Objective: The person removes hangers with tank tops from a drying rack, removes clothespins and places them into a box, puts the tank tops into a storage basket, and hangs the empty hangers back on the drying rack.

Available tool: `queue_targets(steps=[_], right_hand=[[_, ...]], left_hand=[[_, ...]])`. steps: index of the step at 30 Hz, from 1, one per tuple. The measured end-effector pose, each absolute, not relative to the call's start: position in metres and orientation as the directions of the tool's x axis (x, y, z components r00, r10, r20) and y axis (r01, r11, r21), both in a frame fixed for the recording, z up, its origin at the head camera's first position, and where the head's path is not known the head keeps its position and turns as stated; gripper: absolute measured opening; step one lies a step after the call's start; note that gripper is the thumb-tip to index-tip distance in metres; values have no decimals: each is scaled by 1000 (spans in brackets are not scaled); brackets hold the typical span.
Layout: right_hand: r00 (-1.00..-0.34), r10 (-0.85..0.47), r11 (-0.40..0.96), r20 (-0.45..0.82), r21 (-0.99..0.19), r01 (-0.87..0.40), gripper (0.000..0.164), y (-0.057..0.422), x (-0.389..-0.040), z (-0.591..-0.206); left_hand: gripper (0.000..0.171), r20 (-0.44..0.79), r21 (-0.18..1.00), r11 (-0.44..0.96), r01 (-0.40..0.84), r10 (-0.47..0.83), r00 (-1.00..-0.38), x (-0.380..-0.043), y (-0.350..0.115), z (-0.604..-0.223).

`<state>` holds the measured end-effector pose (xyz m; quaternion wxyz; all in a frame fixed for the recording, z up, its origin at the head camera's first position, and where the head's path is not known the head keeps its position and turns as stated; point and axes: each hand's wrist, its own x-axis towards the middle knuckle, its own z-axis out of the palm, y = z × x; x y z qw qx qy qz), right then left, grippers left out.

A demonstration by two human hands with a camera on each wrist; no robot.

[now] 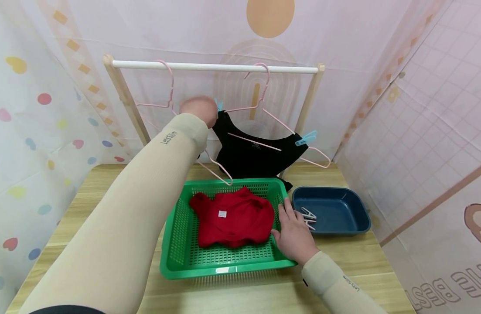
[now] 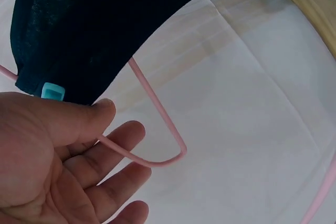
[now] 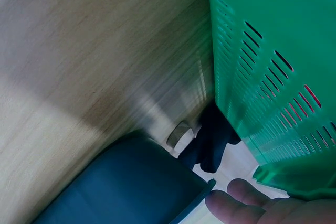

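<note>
A black garment (image 1: 256,150) hangs on a pink hanger (image 1: 277,120), with a light-blue clothespin (image 1: 308,138) at its right shoulder. At the left shoulder is another light-blue clothespin (image 2: 53,91), partly hidden by the thumb of my left hand (image 1: 199,110). In the left wrist view, thumb and fingertips stand apart, loosely bent, with the hanger's pink wire running between them. My right hand (image 1: 295,233) rests at the right rim of a green basket (image 1: 224,271), fingers fairly straight beside the blue tub (image 1: 363,213). A folded red garment (image 1: 236,222) lies inside the basket.
A second pink hanger (image 1: 171,89) hangs on the left of the white rail (image 1: 209,66), held by wooden posts (image 1: 308,98). White clothespins (image 1: 308,213) lie in the tub's left end. Everything stands on a wooden table (image 1: 232,296) before printed curtains.
</note>
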<state>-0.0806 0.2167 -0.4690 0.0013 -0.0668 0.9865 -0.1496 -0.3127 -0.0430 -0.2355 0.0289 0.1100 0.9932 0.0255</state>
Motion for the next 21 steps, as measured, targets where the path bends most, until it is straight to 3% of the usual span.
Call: queue_targets(steps=[15,21], right_hand=[[-992,-126,946,5,-301,-121,77,218,-82,-468],[-992,-124,947,6,-297,-120,77,218,-84,-469]], left_hand=[[26,-7,128,959,252,255,-967,-305,-40,-226],[28,14,94,952,292,292,-956,-305,-39,-223]])
